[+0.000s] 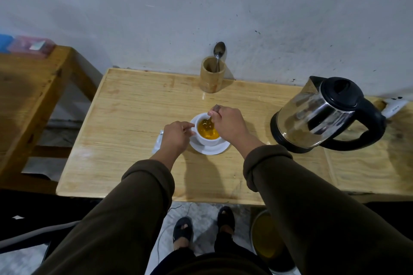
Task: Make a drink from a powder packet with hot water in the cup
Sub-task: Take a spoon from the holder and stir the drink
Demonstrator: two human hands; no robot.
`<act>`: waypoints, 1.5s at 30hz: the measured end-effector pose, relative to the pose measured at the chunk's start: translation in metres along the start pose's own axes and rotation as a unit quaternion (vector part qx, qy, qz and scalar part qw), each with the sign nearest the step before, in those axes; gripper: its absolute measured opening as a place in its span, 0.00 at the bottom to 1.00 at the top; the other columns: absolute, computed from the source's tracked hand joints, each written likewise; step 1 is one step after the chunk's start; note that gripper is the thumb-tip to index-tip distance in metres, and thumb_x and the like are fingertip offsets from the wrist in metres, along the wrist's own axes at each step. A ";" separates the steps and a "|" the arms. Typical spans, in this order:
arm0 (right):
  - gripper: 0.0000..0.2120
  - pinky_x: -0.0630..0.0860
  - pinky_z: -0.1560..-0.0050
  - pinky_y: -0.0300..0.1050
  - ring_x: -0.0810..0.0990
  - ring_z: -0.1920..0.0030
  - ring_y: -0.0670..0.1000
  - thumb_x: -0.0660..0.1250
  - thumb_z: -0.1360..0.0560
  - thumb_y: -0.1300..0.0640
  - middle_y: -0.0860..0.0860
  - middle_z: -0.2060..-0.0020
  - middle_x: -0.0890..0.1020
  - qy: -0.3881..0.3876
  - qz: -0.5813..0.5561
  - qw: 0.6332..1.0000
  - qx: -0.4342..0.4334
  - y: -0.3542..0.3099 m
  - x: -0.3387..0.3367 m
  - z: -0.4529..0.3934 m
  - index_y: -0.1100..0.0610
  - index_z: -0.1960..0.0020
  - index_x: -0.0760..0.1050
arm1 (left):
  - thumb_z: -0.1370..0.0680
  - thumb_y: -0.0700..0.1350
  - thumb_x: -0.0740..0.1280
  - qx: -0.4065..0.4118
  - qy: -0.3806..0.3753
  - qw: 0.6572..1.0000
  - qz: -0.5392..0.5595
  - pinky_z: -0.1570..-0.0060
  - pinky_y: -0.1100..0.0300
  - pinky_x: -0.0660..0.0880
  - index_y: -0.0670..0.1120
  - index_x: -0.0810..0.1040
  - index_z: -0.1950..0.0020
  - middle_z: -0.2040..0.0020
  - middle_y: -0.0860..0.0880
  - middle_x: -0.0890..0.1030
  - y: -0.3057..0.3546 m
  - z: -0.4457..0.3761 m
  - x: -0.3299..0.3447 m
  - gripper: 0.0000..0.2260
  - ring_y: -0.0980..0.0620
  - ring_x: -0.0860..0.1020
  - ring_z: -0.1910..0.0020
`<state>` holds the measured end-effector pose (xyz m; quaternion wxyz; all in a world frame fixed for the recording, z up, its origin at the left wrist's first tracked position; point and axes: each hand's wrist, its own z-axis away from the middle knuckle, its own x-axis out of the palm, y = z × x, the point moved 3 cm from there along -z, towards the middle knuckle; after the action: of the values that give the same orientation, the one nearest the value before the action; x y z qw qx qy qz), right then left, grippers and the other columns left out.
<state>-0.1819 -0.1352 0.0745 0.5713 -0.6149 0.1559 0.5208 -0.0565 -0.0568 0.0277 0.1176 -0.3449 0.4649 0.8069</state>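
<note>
Right hand point(225, 124) pinches a metal spoon point(211, 120), bowl dipped in amber liquid inside the white ceramic cup point(206, 138). Left hand point(176, 136) grips the cup's handle side. Cup sits on a white saucer point(220, 149), mid-table. Risk: vigorous stirring slops hot liquid; cup could skid. Pale wooden table point(134, 118), steel electric kettle point(324, 118) right, scuffed white wall point(201, 6) behind.

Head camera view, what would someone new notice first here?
The white cup of orange-yellow drink on its saucer at the table's middle, the right hand holding a spoon in it while the left hand steadies the cup. Then the shiny steel kettle to the right.
</note>
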 end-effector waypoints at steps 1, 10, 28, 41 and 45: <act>0.14 0.75 0.48 0.49 0.80 0.50 0.58 0.57 0.20 0.52 0.57 0.54 0.84 -0.003 -0.017 1.000 0.005 0.001 0.001 0.000 0.58 0.50 0.79 | 0.22 0.42 0.65 0.000 0.000 1.000 0.001 0.42 0.64 0.68 0.44 0.79 0.38 0.38 0.44 0.80 0.000 0.000 0.000 0.13 0.47 0.76 0.37; 0.16 0.67 0.56 0.44 0.75 0.55 0.54 0.56 0.20 0.51 0.58 0.54 0.81 0.003 0.023 1.000 0.007 0.008 -0.003 0.001 0.62 0.47 0.76 | 0.22 0.43 0.65 -0.003 0.004 1.000 -0.007 0.42 0.61 0.70 0.45 0.79 0.38 0.38 0.44 0.80 0.001 -0.001 0.001 0.13 0.46 0.77 0.38; 0.16 0.66 0.56 0.44 0.76 0.54 0.56 0.56 0.20 0.51 0.58 0.53 0.81 0.002 0.032 0.999 -0.004 0.010 -0.003 0.002 0.62 0.49 0.76 | 0.22 0.43 0.65 -0.010 0.005 1.000 0.005 0.42 0.61 0.70 0.45 0.79 0.37 0.38 0.43 0.80 0.000 -0.001 0.002 0.13 0.46 0.77 0.38; 0.16 0.72 0.53 0.46 0.79 0.53 0.57 0.58 0.21 0.50 0.57 0.55 0.84 -0.008 0.021 1.000 -0.018 0.011 0.000 0.001 0.59 0.52 0.80 | 0.22 0.43 0.65 -0.002 0.000 1.000 0.001 0.41 0.60 0.71 0.45 0.79 0.38 0.39 0.43 0.81 -0.001 -0.002 0.002 0.13 0.46 0.77 0.38; 0.16 0.67 0.56 0.45 0.74 0.57 0.52 0.56 0.20 0.50 0.53 0.59 0.78 -0.009 0.021 1.000 -0.007 0.009 -0.002 0.001 0.61 0.51 0.76 | 0.21 0.43 0.64 -0.014 0.001 1.000 0.002 0.40 0.58 0.72 0.46 0.79 0.38 0.38 0.43 0.80 0.000 -0.002 0.003 0.13 0.45 0.77 0.38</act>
<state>-0.1902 -0.1376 0.0716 0.5576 -0.6108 0.1603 0.5388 -0.0581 -0.0589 0.0250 0.1111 -0.3460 0.4545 0.8133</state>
